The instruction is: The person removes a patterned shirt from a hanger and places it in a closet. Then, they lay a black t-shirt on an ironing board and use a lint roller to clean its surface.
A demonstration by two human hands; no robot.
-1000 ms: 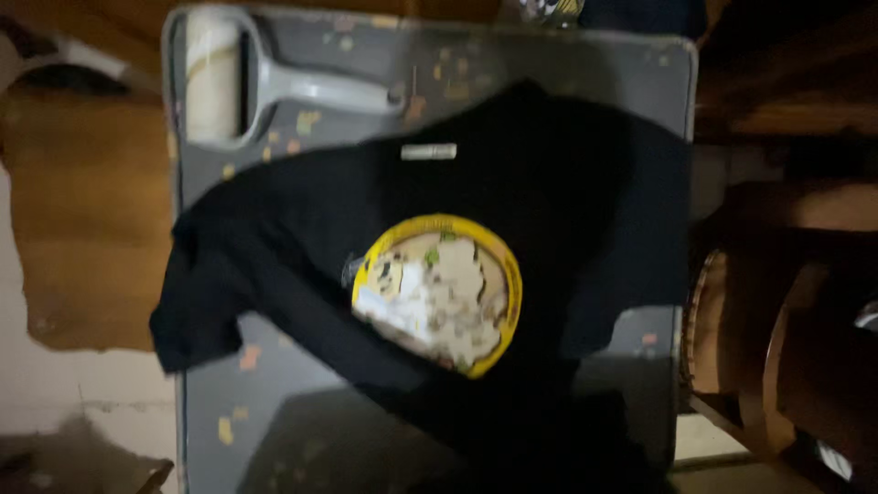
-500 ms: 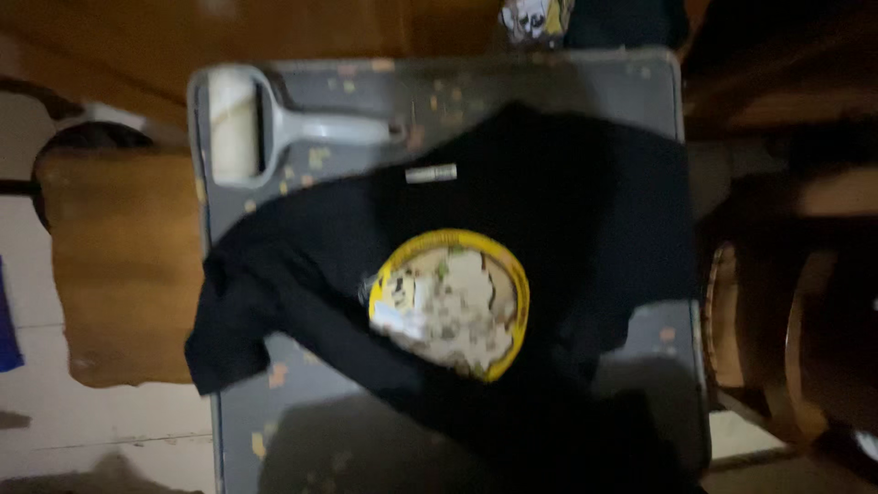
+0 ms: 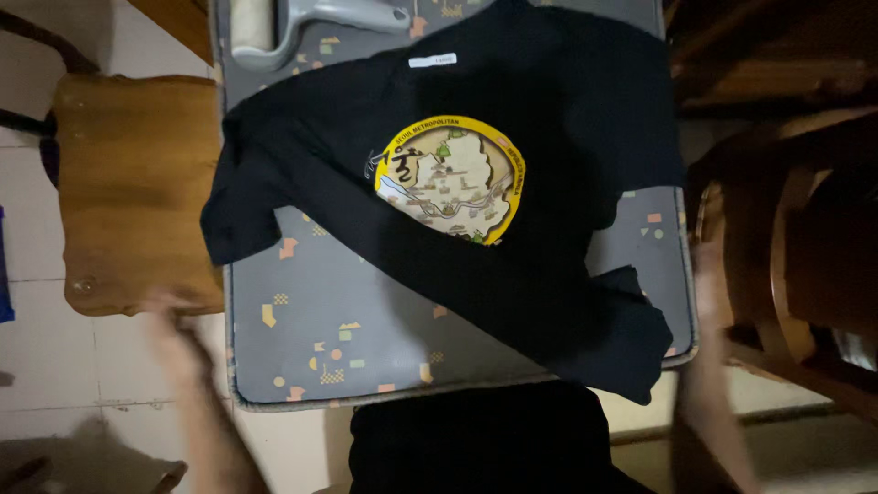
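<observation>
Black T-shirt [image 3: 549,165] lies spread face-up across a padded grey board [image 3: 366,348] flecked with small coloured shapes, its round yellow-rimmed print [image 3: 450,178] showing a pale map-like picture. A small white neck label [image 3: 433,60] sits near the collar at the far end. The cloth looks soft and matte; one sleeve [image 3: 242,224] droops over the board's left edge and the hem at the near right [image 3: 631,338] is bunched and hanging off the corner, so the smoothing looks only partly done, with wrinkles and both ends left to straighten.

The person's left hand [image 3: 174,338] hovers just off the board's left edge, beside a wooden chair seat [image 3: 133,183]; the right hand [image 3: 709,274] is at the board's right edge, near the crumpled hem. Both are blurred streaks, so I cannot tell how far the fingers are spread, and neither visibly grips anything.

A grey-handled lint roller [image 3: 302,18] with a pale drum lies at the board's far left corner, just beside the shirt. Dark curved wooden furniture [image 3: 786,238] stands to the right.
</observation>
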